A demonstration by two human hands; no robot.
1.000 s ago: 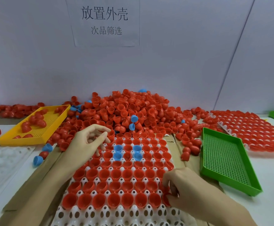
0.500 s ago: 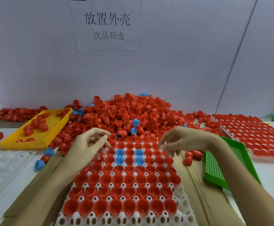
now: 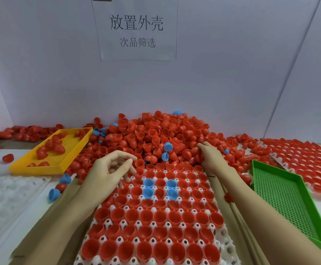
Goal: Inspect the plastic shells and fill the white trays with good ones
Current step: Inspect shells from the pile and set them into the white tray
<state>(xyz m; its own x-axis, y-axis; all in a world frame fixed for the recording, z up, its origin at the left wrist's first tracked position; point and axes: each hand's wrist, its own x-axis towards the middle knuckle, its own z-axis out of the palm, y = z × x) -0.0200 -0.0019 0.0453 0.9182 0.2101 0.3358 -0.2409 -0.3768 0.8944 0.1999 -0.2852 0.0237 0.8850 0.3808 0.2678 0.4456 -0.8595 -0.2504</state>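
A white tray [image 3: 226,244] lies in front of me, its cups filled with red shells and several blue shells [image 3: 148,183] near its far end. Behind it rises a big pile of red shells [image 3: 156,134] with a few blue ones mixed in. My left hand [image 3: 112,174] hovers over the tray's far left corner, fingers loosely curled and holding nothing. My right hand [image 3: 211,159] reaches into the pile's near right edge; its fingertips are buried among the shells, so any grip is hidden.
A yellow tray [image 3: 39,168] holding a few red shells sits at the left, with an empty white tray [image 3: 3,194] in front of it. A green mesh tray [image 3: 282,197] lies at the right, and a shell-filled tray [image 3: 299,155] beyond it. Cardboard [image 3: 60,217] lies under the work tray.
My right hand left the tray's near right edge, crossed over the tray and went into the pile. My left hand has stayed near the tray's far left corner.
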